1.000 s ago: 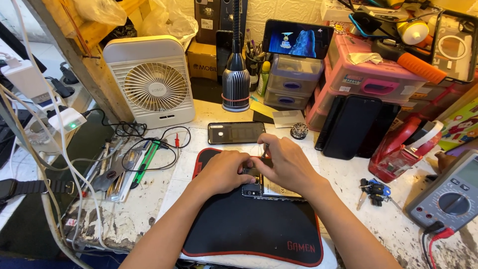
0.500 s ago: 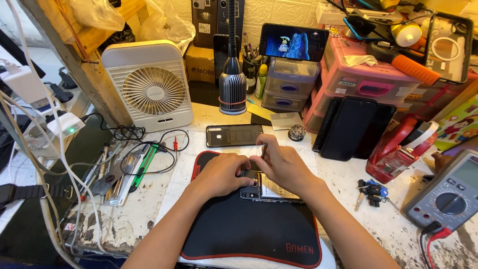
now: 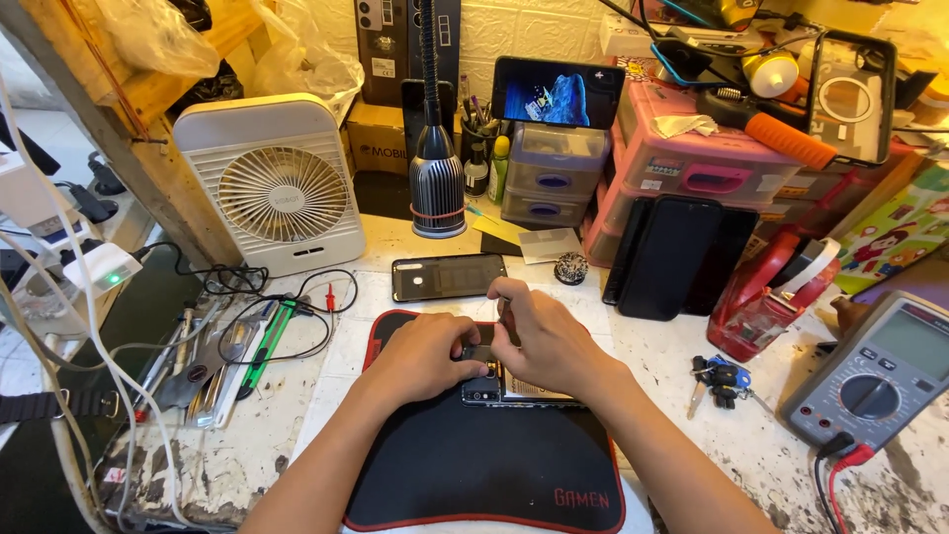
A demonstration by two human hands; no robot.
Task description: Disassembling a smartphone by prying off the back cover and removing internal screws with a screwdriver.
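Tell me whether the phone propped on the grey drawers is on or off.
On. The phone stands on its long edge atop the grey drawers, and its screen glows with a blue picture.

A single head-worn camera looks steeply down and forward over the counter (image 3: 751,465) from close range, both forearms entering from the bottom edge, the black mat (image 3: 474,465) central, cluttered back wall filling the top.
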